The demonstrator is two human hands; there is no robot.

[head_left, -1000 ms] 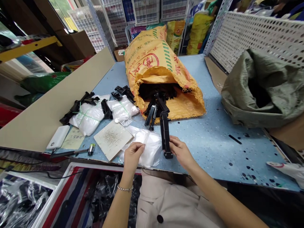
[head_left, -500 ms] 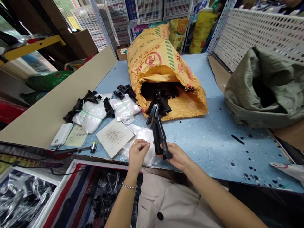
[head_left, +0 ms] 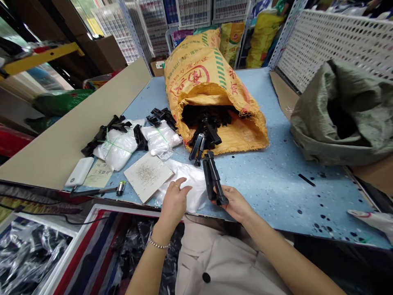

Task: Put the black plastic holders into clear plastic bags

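at a blue work table (head_left: pixel 260 184), your right hand (head_left: pixel 236 203) grips the near end of a black part (head_left: pixel 214 178), its long pieces lying side by side, angled up toward the mouth of an open yellow sack (head_left: pixel 196 61). the part has swung slightly to your right in the last half second, and its far end now shows just short of the black pieces (head_left: pixel 211 133) spilling from the sack.

the sharper change is at your left hand (head_left: pixel 175 199): thumb and forefinger, close together a moment ago, now stand apart, with nothing seen between them. the hand is over the near edge of a clear plastic pile (head_left: pixel 195 180), beside a square board (head_left: pixel 145 176); whether it touches the plastic, you cannot tell from this angle. by the look of it, your right hand alone bears the part, leaving your left free.
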